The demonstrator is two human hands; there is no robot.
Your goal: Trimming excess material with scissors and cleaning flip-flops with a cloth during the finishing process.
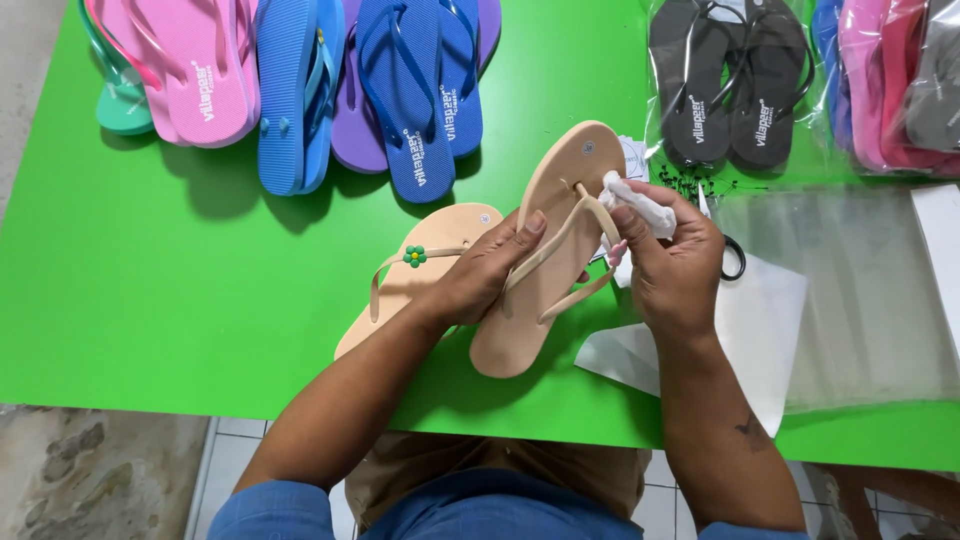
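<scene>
The right hand (672, 265) is curled with its fingertips pinched on a crumpled white cloth (637, 205), pressing it against the toe end of the strap of a beige rubber flip-flop sandal (545, 250), which lies tilted between both hands, sole side up toward the camera. The left hand (485, 275) grips that sandal from its left edge, fingers wrapped under it and the thumb laid along the strap. Just to the left, partly under the left wrist, a second beige sandal with a small green flower on its strap (415, 270) lies flat on the bright green table (180, 290). Under and right of the right hand lie white paper sheets (760, 320), black scissor handles (735, 260) and a clear plastic bag (860, 290). Further off, pink, blue and purple flip-flops (300, 80) sit at the table's far edge, and bagged black ones (725, 80) to the right.
</scene>
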